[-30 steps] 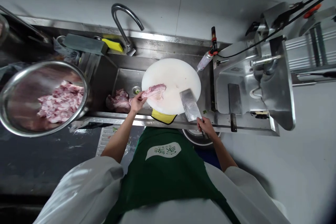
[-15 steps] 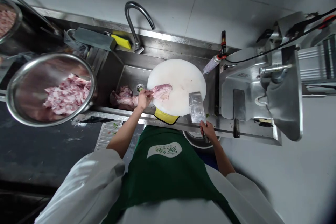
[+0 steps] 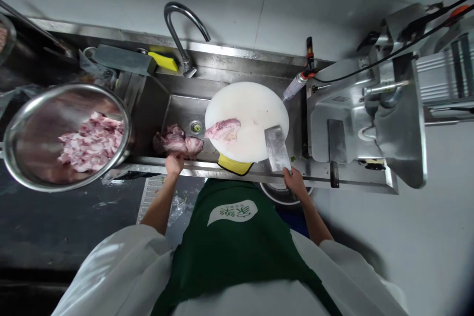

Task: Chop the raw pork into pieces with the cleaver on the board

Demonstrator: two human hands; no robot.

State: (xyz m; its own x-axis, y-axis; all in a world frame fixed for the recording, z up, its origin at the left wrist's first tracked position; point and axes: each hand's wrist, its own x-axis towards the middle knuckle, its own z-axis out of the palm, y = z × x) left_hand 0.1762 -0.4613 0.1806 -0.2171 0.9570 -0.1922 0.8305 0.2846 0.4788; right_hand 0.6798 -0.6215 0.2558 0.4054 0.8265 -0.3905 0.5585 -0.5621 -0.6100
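My right hand [image 3: 295, 181] is closed around the handle of a cleaver [image 3: 276, 148], whose broad blade overlaps the right edge of a round white cutting board [image 3: 255, 101]. On the board's left side lies a strip of raw meat [image 3: 224, 130], untouched by either hand. My left hand [image 3: 174, 163] is at the sink's front rim, against the near edge of larger raw meat pieces [image 3: 176, 140] in the sink. Its fingertips are partly hidden there, and I cannot tell whether they grip the meat.
A steel bowl [image 3: 124, 150] of cut meat stands left. Under the board's front edge is a yellow pad [image 3: 234, 164]. A faucet [image 3: 187, 10], sharpening stone [image 3: 124, 59] and torch canister [image 3: 295, 86] are behind. A slicing machine [image 3: 400, 123] and second cleaver [image 3: 335, 143] are right.
My left hand has let go of the meat strip on the board and moved left to the meat in the sink. The cleaver stays at the board's right edge.
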